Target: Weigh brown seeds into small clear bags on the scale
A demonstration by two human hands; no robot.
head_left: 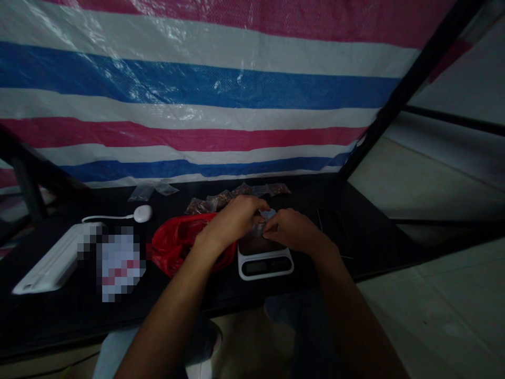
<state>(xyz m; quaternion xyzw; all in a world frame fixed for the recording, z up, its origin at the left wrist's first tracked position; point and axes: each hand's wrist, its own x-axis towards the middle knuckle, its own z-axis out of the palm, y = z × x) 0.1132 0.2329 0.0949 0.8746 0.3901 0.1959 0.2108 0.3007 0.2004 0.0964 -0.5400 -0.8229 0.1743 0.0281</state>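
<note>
Both my hands meet above a small white digital scale [265, 263] on a black table [79, 310]. My left hand [234, 218] and my right hand [292, 229] pinch a small clear plastic bag [265, 220] between their fingertips, just over the scale's platform. The bag's contents are hard to make out in the dim light. A crumpled red plastic bag [177, 247] lies under my left wrist, to the left of the scale.
Several small filled clear bags [232, 197] lie in a row behind my hands. Empty clear bags [152, 190] sit at the back left. A white lamp base [53, 266] and its round head [142, 213] are at left. A striped tarp [197, 89] hangs behind.
</note>
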